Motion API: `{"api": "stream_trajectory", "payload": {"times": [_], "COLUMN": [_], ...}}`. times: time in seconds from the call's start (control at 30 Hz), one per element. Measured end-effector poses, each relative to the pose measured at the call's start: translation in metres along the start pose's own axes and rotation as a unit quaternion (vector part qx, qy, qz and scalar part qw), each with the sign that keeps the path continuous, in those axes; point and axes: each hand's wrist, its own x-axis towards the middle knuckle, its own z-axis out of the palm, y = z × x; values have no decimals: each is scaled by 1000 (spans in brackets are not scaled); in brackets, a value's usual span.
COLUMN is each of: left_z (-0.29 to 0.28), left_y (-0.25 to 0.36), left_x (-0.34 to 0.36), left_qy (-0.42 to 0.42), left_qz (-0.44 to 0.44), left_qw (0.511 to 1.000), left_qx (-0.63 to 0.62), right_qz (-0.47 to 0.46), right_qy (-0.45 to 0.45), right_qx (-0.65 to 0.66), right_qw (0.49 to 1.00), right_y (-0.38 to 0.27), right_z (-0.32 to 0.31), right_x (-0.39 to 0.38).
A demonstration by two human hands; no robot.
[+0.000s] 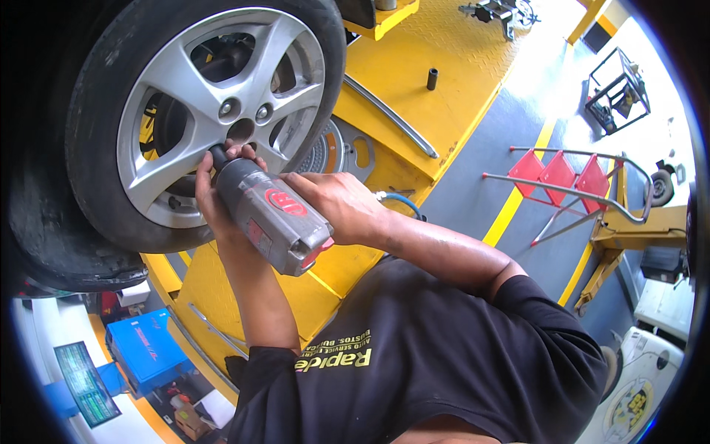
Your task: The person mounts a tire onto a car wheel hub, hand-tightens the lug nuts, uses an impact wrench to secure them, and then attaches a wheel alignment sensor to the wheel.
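1. The left hand [212,200] has its fingers curled around the front of the power wrench [275,216], probably to steady its aim.
2. The right hand [342,206] seems closed on the handle, most fingers hidden, likely bearing weight.
3. The power wrench tilts toward the middle of the wheel [194,96], dark socket [218,156] near the bolts [228,109], presumably for alignment.

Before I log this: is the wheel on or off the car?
On: the wheel has two shiny lug nuts seated in recesses beside its centre hole. Their tightness cannot be told.
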Motion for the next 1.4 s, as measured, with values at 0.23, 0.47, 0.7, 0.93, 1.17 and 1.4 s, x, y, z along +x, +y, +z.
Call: {"api": "stream_trajectory", "payload": {"times": [0.23,0.47,0.7,0.93,1.17,1.4], "left_z": [12,35,43,40,35,34], "left_y": [-52,-72,-63,-64,-66,-69], "left_x": [-11,24,38,44,60,65], "left_qy": [-6,25,43,74,51,51], "left_qz": [-47,-88,-60,-21,-35,-40], "left_qw": [998,996,997,996,998,997], "left_qx": [-44,-12,25,50,-16,-37], "right_qz": [40,46,17,58,75,44], "right_qy": [9,82,118,49,-8,-8], "right_qx": [69,146,170,95,30,53], "right_qw": [997,985,978,993,997,998], "right_y": [26,69,83,79,83,90], "right_z": [-13,-16,-16,-30,-37,-45], "right_x": [-50,-58,-35,-30,-14,-12]}}
